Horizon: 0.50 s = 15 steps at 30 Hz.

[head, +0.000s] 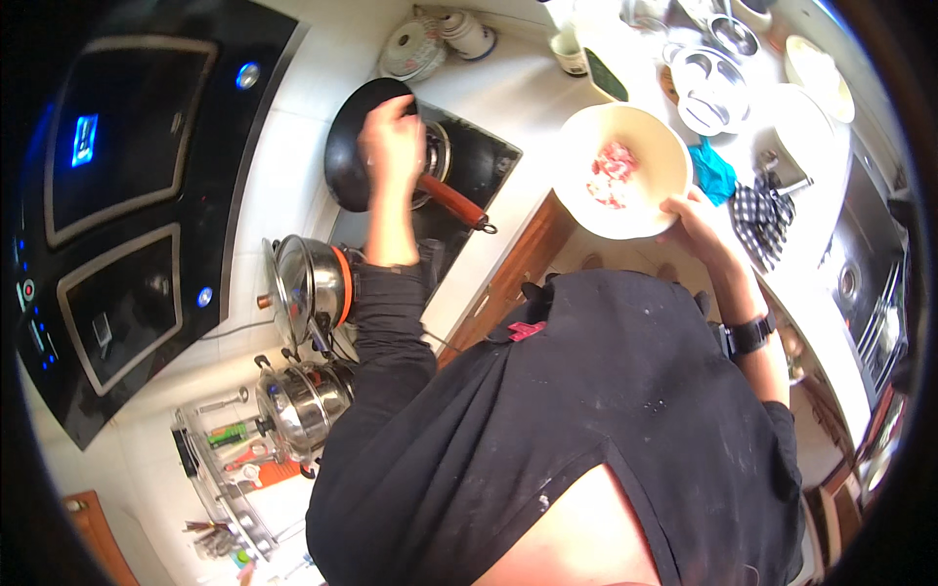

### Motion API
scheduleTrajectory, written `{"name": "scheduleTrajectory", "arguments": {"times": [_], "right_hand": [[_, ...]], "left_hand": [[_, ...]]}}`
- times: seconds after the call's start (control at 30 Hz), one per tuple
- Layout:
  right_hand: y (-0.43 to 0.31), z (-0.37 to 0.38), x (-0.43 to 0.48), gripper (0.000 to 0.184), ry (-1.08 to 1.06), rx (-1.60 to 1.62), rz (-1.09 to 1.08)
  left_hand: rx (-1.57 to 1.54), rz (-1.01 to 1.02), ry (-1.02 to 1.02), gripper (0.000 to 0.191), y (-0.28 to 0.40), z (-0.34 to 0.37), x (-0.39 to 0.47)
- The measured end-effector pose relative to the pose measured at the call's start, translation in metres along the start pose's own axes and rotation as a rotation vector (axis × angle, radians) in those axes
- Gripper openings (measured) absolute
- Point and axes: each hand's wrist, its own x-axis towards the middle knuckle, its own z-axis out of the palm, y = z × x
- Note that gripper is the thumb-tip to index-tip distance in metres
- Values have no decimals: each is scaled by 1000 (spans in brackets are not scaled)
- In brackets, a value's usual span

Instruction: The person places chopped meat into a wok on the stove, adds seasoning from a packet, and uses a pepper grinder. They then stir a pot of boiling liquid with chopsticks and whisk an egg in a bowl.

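My left hand [394, 146] is over the black wok [346, 161], blurred, with its fingers bent. Whether anything is between those fingers I cannot tell. The wok sits tilted in my view over a gas burner [440, 150], and its reddish wooden handle [458, 203] points towards the counter edge. In my right hand [700, 225] is a pale cream bowl [575, 157], gripped by its near right rim. Pieces of raw pink meat [612, 165] lie inside it.
A lidded steel pot [319, 286] and a steamer pot [304, 406] stand left of me. A black range hood [139, 132] hangs at upper left. Metal bowls [711, 88], a teal cloth [711, 172] and a checked cloth [762, 216] lie on the right counter.
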Motion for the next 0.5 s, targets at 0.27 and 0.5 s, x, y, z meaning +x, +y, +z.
{"name": "scheduleTrajectory", "arguments": {"times": [0.27,0.5], "right_hand": [[-10,8,-11,37,16,-21,100],[-4,3,-17,43,-46,-137,66]], "left_hand": [[45,566,-677,34,150,102,-81],[-338,192,-1010,21,137,128,-80]]}}
